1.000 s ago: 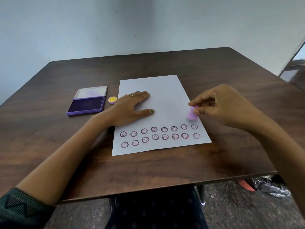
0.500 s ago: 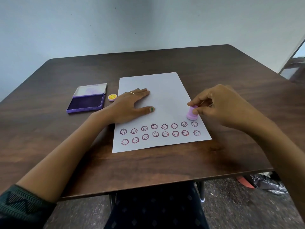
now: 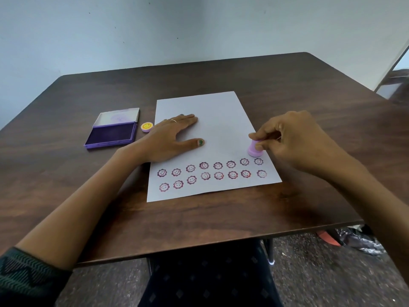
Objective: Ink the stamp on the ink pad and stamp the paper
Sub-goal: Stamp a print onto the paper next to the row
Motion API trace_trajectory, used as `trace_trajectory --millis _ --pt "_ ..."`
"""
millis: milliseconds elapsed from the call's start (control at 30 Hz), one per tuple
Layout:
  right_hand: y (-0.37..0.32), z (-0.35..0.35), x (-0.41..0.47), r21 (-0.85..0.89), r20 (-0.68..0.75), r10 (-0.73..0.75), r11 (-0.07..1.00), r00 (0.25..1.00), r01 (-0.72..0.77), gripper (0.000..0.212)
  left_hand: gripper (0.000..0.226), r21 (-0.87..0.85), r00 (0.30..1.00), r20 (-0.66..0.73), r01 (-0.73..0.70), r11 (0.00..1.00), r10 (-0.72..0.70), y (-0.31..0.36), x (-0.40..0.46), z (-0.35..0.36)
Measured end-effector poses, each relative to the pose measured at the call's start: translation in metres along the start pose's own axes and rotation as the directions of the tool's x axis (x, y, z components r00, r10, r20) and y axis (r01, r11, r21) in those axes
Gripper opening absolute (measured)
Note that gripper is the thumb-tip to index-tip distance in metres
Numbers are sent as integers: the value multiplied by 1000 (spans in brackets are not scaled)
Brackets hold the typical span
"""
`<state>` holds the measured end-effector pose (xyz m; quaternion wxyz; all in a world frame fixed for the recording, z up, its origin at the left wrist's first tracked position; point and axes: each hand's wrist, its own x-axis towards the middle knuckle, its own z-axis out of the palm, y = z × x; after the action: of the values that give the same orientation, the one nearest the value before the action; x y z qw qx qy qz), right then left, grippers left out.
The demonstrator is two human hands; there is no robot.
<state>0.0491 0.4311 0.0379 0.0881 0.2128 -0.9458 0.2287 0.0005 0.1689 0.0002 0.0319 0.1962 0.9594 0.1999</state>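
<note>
Fingers [image 3: 256,136] of right hand [image 3: 294,138] pinch purple stamp [image 3: 254,150] on paper [image 3: 221,120]; left hand [image 3: 164,141] flat, fingers spread, pinning sheet

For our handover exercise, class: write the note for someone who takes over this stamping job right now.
Right hand: fingers pinch the purple stamp, set on the paper just above the right end of the upper row.
Left hand: flat, open, steadying the paper's left side.
Ink pad: open, left of the paper, with the yellow smiley cap beside it.
Done: nineteen prints near the bottom.
Left: lift, re-ink, start the next row.
</note>
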Motion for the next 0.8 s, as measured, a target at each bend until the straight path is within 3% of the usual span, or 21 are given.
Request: trace_trajectory --millis 667,800 --pt "-8 11 -8 -145 -51 -5 989 999 -3 23 73 -10 1000 2 6 1000 -5 -2 1 1" --pt "-7 10 -9 -95 -89 5 995 996 -14 22 73 -5 1000 -2 4 1000 -4 -2 1 1"
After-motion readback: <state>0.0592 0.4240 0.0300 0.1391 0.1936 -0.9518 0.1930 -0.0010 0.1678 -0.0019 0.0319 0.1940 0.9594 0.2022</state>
